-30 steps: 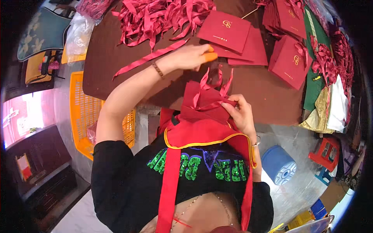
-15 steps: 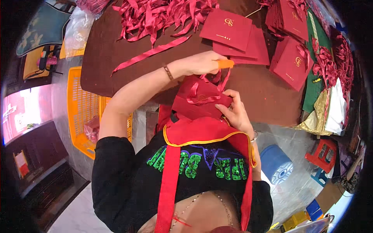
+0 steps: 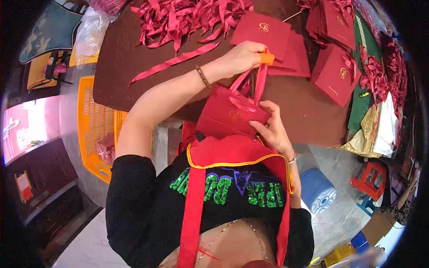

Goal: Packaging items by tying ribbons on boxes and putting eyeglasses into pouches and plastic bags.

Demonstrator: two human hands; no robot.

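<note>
Left hand (image 3: 243, 58) closed round ribbon handles (image 3: 260, 82), upper centre of frame. Right hand (image 3: 275, 130) part-curled, pinching right edge of red bag (image 3: 225, 109), mid-frame. Farther out: ribbon pile (image 3: 187, 22), top; orange crate (image 3: 83, 118), left.

Brown table (image 3: 308, 116), crowded far side

A tangled heap of ribbons (image 3: 183, 22) is piled at the far side, with a loose ribbon (image 3: 174, 61) laid beside it. Toward the middle, flat bags (image 3: 257, 38) are overlapped (the topmost is marked in gold). To the right, a stack of bags (image 3: 334, 22) and another bag (image 3: 333, 76) are set near a green sheet (image 3: 357, 107). On the grey floor (image 3: 344, 163), a blue tub (image 3: 318, 190) is placed.
</note>
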